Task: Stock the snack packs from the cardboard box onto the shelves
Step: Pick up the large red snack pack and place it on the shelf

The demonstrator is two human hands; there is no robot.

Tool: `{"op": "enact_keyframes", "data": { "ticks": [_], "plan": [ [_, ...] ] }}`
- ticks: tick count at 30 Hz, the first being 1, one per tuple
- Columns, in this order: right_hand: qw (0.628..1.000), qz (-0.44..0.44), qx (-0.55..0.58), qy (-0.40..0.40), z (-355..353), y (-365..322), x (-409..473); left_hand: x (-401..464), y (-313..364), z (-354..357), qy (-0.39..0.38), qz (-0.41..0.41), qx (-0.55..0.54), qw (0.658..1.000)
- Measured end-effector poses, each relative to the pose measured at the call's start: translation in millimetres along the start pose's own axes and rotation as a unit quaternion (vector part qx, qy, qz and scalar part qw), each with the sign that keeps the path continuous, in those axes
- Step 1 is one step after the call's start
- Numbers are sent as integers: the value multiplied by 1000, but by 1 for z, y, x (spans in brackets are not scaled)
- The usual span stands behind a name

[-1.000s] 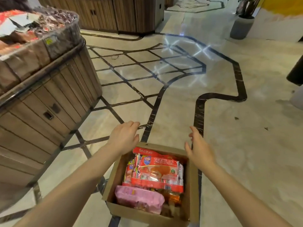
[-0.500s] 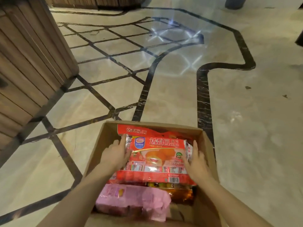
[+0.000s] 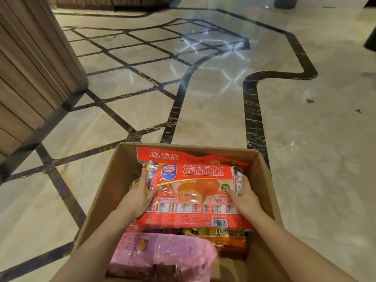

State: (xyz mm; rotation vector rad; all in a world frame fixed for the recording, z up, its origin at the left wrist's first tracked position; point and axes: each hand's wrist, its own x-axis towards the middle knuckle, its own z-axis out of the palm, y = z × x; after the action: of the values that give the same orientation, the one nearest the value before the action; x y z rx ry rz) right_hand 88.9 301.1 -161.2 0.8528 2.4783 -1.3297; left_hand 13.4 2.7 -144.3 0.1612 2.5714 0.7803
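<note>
An open cardboard box (image 3: 120, 171) stands on the floor in front of me, filled with snack packs. On top lies a large red snack pack (image 3: 195, 192) with a cake picture. My left hand (image 3: 137, 197) grips its left edge and my right hand (image 3: 243, 198) grips its right edge, thumbs on top. A second red pack (image 3: 162, 156) lies behind and under it. A pink pack (image 3: 162, 253) lies at the near side, with an orange pack (image 3: 227, 239) beside it.
A wooden slatted display stand (image 3: 30, 64) rises at the left; its shelves are out of view. Polished marble floor (image 3: 305, 149) with dark inlay lines spreads ahead and to the right. A dark pot base (image 3: 284, 2) sits at the far top right.
My view has dropped and come closer to the box. Both hands went from above the box's rim down onto the sides of the top red pack and closed on it.
</note>
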Motion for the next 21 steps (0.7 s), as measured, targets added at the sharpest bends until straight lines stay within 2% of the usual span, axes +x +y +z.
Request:
{"op": "enact_keyframes", "data": {
  "ticks": [5,10,13,21],
  "plan": [
    [1000,-24,17,3,-30,-41,-33,-24,17,-32,14,-13,-35,999],
    [997,-60,22,47,-98,-120,-87,-64,82,-113,48,9,-27,998],
    [996,-51,33,63,-153,-169,-122,-88,137,-173,52,44,-23,997],
    [984,-43,37,168,-334,-304,-238,-166,326,-330,60,138,3,989]
  ]
}}
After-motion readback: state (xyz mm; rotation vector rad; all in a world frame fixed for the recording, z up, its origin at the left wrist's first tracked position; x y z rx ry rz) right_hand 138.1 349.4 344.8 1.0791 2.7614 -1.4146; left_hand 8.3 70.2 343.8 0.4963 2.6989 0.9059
